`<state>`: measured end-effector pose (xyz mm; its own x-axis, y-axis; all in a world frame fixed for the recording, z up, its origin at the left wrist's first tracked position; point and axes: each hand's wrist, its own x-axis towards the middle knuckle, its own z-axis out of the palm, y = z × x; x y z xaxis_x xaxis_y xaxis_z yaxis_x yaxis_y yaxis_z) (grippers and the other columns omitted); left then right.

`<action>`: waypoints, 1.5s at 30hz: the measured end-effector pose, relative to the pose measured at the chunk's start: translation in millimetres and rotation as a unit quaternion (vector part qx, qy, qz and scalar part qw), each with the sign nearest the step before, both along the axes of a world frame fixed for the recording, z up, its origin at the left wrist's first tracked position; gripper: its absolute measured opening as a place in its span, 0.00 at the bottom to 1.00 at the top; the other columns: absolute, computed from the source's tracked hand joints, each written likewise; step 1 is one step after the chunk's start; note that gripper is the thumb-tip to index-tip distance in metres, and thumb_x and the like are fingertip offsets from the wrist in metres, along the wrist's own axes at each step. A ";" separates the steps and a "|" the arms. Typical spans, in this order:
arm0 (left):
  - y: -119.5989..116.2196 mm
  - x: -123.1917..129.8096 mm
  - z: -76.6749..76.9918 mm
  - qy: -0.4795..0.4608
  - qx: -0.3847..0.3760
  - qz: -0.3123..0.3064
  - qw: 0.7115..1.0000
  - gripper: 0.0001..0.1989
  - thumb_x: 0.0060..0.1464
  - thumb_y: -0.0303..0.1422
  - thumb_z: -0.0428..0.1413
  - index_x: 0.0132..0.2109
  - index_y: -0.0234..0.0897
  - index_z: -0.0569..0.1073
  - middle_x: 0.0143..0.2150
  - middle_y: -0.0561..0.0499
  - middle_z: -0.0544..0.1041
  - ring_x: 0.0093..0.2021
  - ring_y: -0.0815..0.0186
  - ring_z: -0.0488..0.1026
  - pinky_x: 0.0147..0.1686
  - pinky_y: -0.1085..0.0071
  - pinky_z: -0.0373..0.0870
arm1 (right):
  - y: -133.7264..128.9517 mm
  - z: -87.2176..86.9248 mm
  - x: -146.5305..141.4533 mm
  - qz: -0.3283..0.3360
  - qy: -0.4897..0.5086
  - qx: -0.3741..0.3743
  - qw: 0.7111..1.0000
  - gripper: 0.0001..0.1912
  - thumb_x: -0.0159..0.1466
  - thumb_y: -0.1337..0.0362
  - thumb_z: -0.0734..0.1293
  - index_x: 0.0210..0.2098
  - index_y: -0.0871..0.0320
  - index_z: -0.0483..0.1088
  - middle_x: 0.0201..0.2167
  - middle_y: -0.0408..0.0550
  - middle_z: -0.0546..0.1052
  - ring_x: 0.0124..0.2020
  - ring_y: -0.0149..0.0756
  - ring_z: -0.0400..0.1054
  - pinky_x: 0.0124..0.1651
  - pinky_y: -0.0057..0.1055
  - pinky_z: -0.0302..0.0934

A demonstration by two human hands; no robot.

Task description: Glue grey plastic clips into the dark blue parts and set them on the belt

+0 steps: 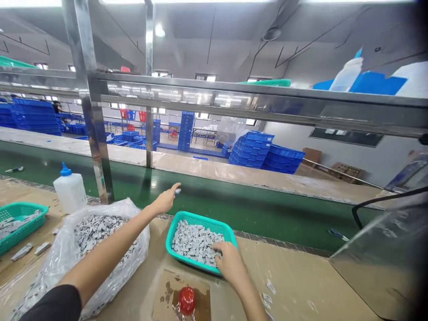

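Inv.: L hand pinching sm. gray part; R hand open on gray parts, teal basket. I flag: slipped pinch drops part on green belt.

A glossy clear polythene bag and a smooth teal plastic basket hold matt grey parts, beside a white plastic bottle, on a dull tan desk, with a smooth green conveyor belt and shiny stainless-steel rail far off.

Nothing here can be read: the small white slips on the table are too tiny, and no other writing is legible.
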<state>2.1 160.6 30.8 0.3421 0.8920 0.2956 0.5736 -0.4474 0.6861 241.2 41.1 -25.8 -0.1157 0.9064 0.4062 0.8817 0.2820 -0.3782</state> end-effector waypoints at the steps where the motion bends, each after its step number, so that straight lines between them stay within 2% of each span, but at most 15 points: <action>1: 9.8 2.8 -13.1 0.025 -0.008 0.012 1.000 0.23 0.55 0.29 0.47 0.58 0.35 0.54 0.47 0.41 0.67 0.47 0.58 0.65 0.48 0.58 0.58 | -1.2 -0.7 1.2 -0.006 -0.002 0.007 1.000 0.16 0.44 0.79 0.58 0.24 0.60 0.73 0.27 0.51 0.75 0.33 0.46 0.69 0.37 0.40 0.64; 5: 31.6 2.0 -64.6 0.088 -0.017 0.053 0.995 0.19 0.55 0.34 0.50 0.53 0.35 0.61 0.54 0.44 0.60 0.53 0.56 0.59 0.50 0.52 0.57 | -5.5 2.1 2.9 -0.014 -0.003 0.023 1.000 0.16 0.45 0.80 0.57 0.23 0.58 0.73 0.26 0.49 0.75 0.31 0.44 0.69 0.33 0.36 0.65; 7: 39.4 -2.9 -79.1 0.105 -0.013 0.076 0.991 0.19 0.55 0.34 0.50 0.53 0.35 0.61 0.55 0.44 0.59 0.53 0.56 0.59 0.50 0.52 0.57 | -6.9 4.9 1.6 -0.013 0.002 0.023 1.000 0.17 0.46 0.80 0.57 0.25 0.58 0.73 0.27 0.48 0.75 0.32 0.43 0.69 0.33 0.35 0.64; 9: 46.9 -8.4 -85.4 0.118 -0.009 0.105 0.987 0.18 0.54 0.34 0.50 0.52 0.34 0.62 0.54 0.43 0.60 0.52 0.57 0.60 0.49 0.53 0.59 | -8.1 7.2 -0.3 -0.011 0.008 0.018 1.000 0.17 0.49 0.78 0.56 0.27 0.58 0.73 0.28 0.49 0.75 0.32 0.44 0.69 0.32 0.36 0.64; 12: 55.7 -15.6 -87.5 0.132 -0.007 0.140 0.981 0.14 0.55 0.34 0.50 0.48 0.33 0.65 0.49 0.45 0.65 0.47 0.60 0.65 0.46 0.57 0.63 | -9.3 8.5 -2.2 -0.006 0.020 0.006 1.000 0.16 0.53 0.75 0.55 0.29 0.58 0.74 0.28 0.49 0.75 0.30 0.43 0.68 0.31 0.36 0.63; 16: 59.0 -20.6 -89.1 0.128 0.007 0.156 0.979 0.12 0.55 0.34 0.50 0.45 0.33 0.67 0.46 0.46 0.68 0.44 0.62 0.66 0.44 0.59 0.65 | -9.2 5.9 -1.1 -0.007 0.037 -0.011 0.999 0.17 0.54 0.72 0.55 0.32 0.58 0.73 0.29 0.49 0.74 0.27 0.40 0.67 0.28 0.33 0.61; 20: 57.5 -21.5 -88.7 0.092 0.036 0.172 0.980 0.12 0.55 0.34 0.49 0.44 0.33 0.67 0.45 0.46 0.68 0.44 0.63 0.66 0.44 0.59 0.65 | -6.6 0.9 3.2 -0.015 0.059 -0.020 0.998 0.17 0.52 0.70 0.56 0.35 0.60 0.73 0.29 0.50 0.72 0.23 0.36 0.65 0.27 0.31 0.61; 23: 56.5 -20.5 -86.2 0.042 0.061 0.179 0.981 0.14 0.55 0.35 0.49 0.46 0.33 0.66 0.45 0.46 0.68 0.44 0.63 0.67 0.44 0.59 0.65 | -4.1 -1.9 6.6 -0.021 0.076 -0.019 0.997 0.16 0.52 0.69 0.57 0.35 0.62 0.72 0.27 0.50 0.72 0.24 0.36 0.65 0.29 0.32 0.61; 26: 55.8 -18.1 -83.6 -0.014 0.084 0.181 0.980 0.21 0.52 0.34 0.53 0.52 0.34 0.61 0.49 0.44 0.66 0.49 0.59 0.64 0.48 0.57 0.61 | -2.9 -3.0 8.7 -0.027 0.092 -0.010 0.995 0.16 0.52 0.69 0.56 0.35 0.63 0.71 0.28 0.50 0.71 0.26 0.37 0.65 0.32 0.32 0.62; 29: 55.5 -16.7 -81.9 -0.075 0.093 0.206 0.971 0.26 0.50 0.31 0.55 0.56 0.37 0.58 0.55 0.42 0.60 0.56 0.57 0.56 0.54 0.58 0.55 | -3.8 -3.6 8.9 -0.031 0.104 0.003 0.994 0.16 0.53 0.69 0.56 0.36 0.62 0.70 0.29 0.50 0.71 0.27 0.36 0.65 0.33 0.32 0.62; 31: 55.7 -18.0 -81.2 -0.120 0.082 0.245 0.958 0.23 0.52 0.30 0.52 0.55 0.36 0.58 0.55 0.41 0.60 0.55 0.56 0.56 0.53 0.57 0.56 | -4.9 -4.2 8.3 -0.031 0.109 0.010 0.994 0.15 0.52 0.69 0.55 0.35 0.61 0.70 0.29 0.49 0.70 0.26 0.36 0.65 0.32 0.32 0.62; 36: 57.5 -25.9 -80.8 -0.211 0.016 0.337 0.917 0.17 0.56 0.35 0.48 0.51 0.34 0.62 0.49 0.44 0.64 0.44 0.62 0.67 0.43 0.59 0.66 | -6.6 -3.8 6.1 -0.025 0.121 0.023 0.992 0.12 0.53 0.66 0.57 0.32 0.60 0.69 0.24 0.47 0.68 0.23 0.35 0.63 0.28 0.31 0.61; 42: 59.2 -29.4 -81.7 -0.260 -0.043 0.343 0.901 0.15 0.56 0.35 0.48 0.48 0.33 0.64 0.44 0.46 0.68 0.40 0.65 0.69 0.40 0.62 0.68 | -8.0 -1.4 4.6 -0.046 0.152 0.053 0.986 0.13 0.56 0.63 0.55 0.34 0.59 0.67 0.30 0.50 0.69 0.26 0.37 0.65 0.29 0.31 0.61; 45: 57.7 -29.6 -81.2 -0.271 -0.063 0.332 0.901 0.14 0.56 0.35 0.48 0.48 0.33 0.64 0.44 0.46 0.69 0.39 0.65 0.69 0.39 0.63 0.68 | -7.9 -3.4 4.4 -0.047 0.167 0.050 0.984 0.11 0.55 0.63 0.56 0.33 0.59 0.67 0.28 0.49 0.70 0.26 0.36 0.65 0.28 0.29 0.61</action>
<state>-27.4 218.3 -50.4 -0.4440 0.8850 0.1399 0.2505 -0.0273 0.9677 245.6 33.3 -29.2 0.1217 0.8608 0.4941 0.7375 0.2547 -0.6254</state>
